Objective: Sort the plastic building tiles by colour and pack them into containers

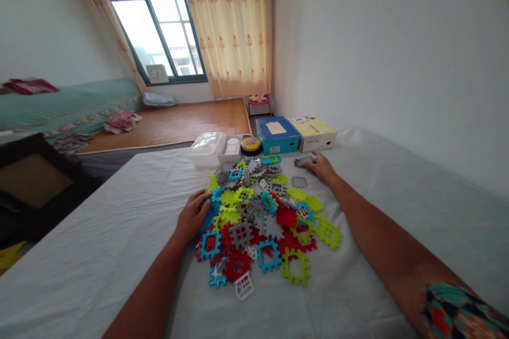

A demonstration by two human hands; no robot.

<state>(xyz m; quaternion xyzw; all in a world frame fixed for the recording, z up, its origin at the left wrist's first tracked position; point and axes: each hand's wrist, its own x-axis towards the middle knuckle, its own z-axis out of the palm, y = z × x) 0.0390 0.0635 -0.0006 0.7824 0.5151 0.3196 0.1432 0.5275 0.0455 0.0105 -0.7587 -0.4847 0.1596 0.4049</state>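
Note:
A heap of interlocking plastic building tiles with notched edges lies on a pale sheet, in grey, red, blue and lime green. My left hand (194,216) rests against the heap's left side, fingers extended beside some blue tiles (210,218), gripping none of them. Farther back on the right, my right hand (321,168) has its fingers on a grey tile (303,161) at the sheet's surface. Just in front of that one lies another flat grey tile (299,182). Nearest to me are a lime-green frame tile (295,251) and a small white lattice piece (244,286).
Behind the heap stand a clear plastic box (207,147), a small white box (230,150), a round black-and-yellow tin (251,145), a blue box (277,136) and a yellow-and-white box (312,133). A wall (389,63) runs along the right.

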